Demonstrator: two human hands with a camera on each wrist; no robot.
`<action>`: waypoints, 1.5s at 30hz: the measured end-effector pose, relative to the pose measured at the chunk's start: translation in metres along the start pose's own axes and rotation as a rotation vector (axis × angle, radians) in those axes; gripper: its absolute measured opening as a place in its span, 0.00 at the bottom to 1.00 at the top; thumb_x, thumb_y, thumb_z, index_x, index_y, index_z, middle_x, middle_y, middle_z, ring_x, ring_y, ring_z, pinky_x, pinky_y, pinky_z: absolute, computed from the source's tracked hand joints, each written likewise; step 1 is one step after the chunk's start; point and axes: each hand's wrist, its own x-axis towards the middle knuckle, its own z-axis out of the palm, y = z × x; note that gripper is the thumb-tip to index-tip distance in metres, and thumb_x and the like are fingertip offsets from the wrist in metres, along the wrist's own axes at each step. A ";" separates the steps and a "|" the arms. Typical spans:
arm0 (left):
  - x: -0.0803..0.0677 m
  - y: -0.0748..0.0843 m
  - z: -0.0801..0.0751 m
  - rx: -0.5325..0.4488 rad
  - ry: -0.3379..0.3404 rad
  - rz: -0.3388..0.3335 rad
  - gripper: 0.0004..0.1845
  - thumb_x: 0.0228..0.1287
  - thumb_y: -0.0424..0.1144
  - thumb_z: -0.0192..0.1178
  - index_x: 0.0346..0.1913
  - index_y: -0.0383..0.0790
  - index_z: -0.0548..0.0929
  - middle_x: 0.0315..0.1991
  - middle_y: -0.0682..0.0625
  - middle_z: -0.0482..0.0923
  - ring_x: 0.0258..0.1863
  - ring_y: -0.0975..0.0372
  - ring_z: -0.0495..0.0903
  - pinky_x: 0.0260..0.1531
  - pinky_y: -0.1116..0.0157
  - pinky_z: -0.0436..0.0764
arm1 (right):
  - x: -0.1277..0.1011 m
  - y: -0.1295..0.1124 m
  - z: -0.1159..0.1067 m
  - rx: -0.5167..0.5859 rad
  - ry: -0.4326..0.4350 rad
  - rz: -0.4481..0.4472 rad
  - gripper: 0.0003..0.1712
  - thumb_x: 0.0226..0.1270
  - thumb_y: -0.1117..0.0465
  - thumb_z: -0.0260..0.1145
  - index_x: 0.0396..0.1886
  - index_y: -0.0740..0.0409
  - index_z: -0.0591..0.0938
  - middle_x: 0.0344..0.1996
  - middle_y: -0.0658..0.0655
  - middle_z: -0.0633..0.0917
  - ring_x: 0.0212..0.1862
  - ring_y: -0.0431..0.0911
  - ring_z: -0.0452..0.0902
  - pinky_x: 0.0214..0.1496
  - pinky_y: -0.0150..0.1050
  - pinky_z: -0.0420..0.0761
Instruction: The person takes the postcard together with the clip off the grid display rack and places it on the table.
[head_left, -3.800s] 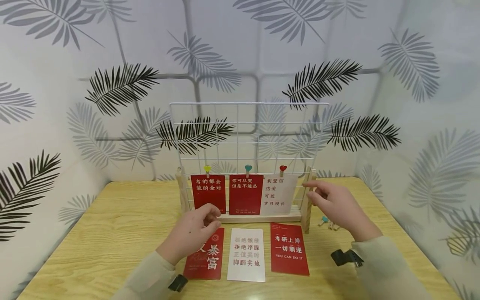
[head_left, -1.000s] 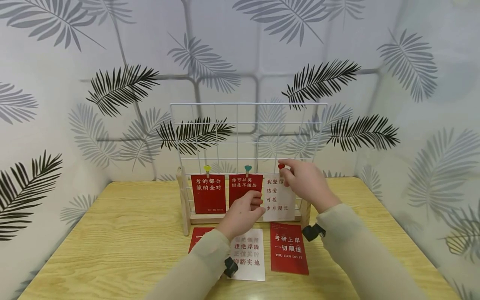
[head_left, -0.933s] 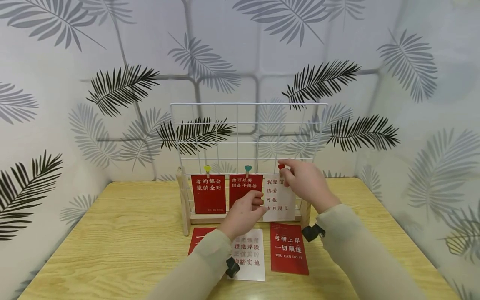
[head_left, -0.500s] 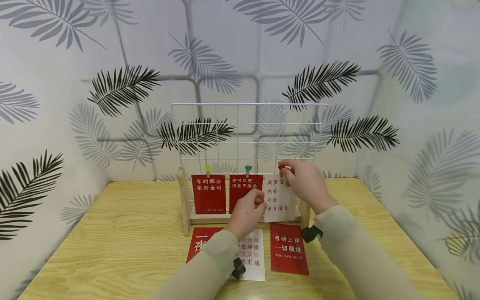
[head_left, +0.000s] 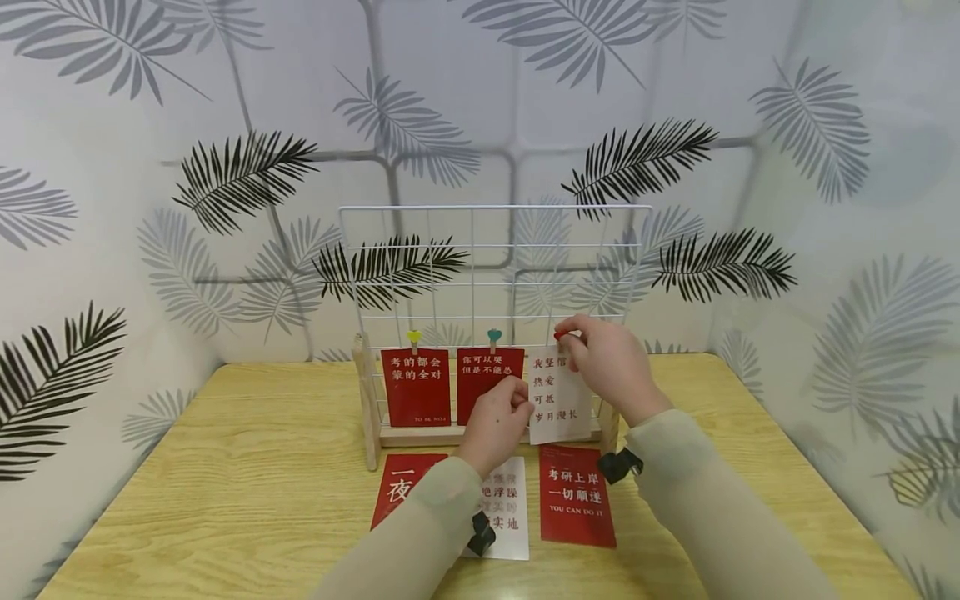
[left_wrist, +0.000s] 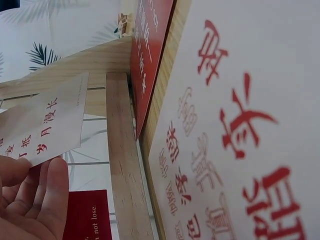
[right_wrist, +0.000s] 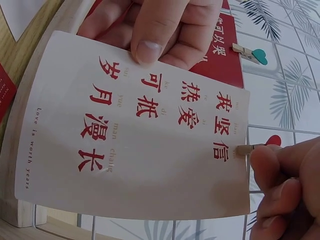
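A white wire grid rack (head_left: 495, 267) on wooden feet stands mid-table. Three cards hang from its lower wire. The right one is a white card (head_left: 561, 404) with red characters, also visible in the right wrist view (right_wrist: 150, 140) and the left wrist view (left_wrist: 42, 127). My left hand (head_left: 501, 414) pinches that card's left edge between thumb (right_wrist: 152, 30) and fingers (left_wrist: 47, 200). My right hand (head_left: 603, 357) pinches the red-heart clip (head_left: 560, 334) at the card's top, whose wooden tip (right_wrist: 245, 149) shows at my fingertips (right_wrist: 282, 172).
Two red cards (head_left: 416, 385) (head_left: 486, 375) hang under a yellow-heart clip (head_left: 413, 337) and a teal-heart clip (head_left: 494, 335). Flat on the table (head_left: 225, 483) before the rack lie a red card (head_left: 397, 492), a white card (head_left: 512, 512) and another red card (head_left: 576, 496). Leaf-patterned walls enclose the table.
Both hands came from the table and the rack's right post to the white card. Over the last second my left hand rose slightly and tightened on the card's edge.
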 end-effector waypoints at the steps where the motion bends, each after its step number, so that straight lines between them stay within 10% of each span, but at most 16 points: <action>1: 0.000 0.000 0.000 0.005 0.002 0.003 0.05 0.75 0.37 0.59 0.50 0.46 0.79 0.37 0.55 0.78 0.34 0.62 0.78 0.38 0.65 0.82 | 0.000 0.000 -0.001 0.003 -0.002 0.000 0.10 0.78 0.55 0.60 0.52 0.48 0.83 0.19 0.48 0.80 0.18 0.45 0.70 0.22 0.41 0.69; 45: -0.015 0.003 -0.010 0.051 -0.045 0.008 0.05 0.74 0.38 0.60 0.48 0.50 0.79 0.37 0.57 0.79 0.37 0.61 0.77 0.39 0.66 0.81 | -0.018 0.000 -0.023 0.057 -0.051 -0.054 0.08 0.81 0.55 0.56 0.51 0.48 0.80 0.23 0.51 0.81 0.19 0.47 0.70 0.21 0.42 0.73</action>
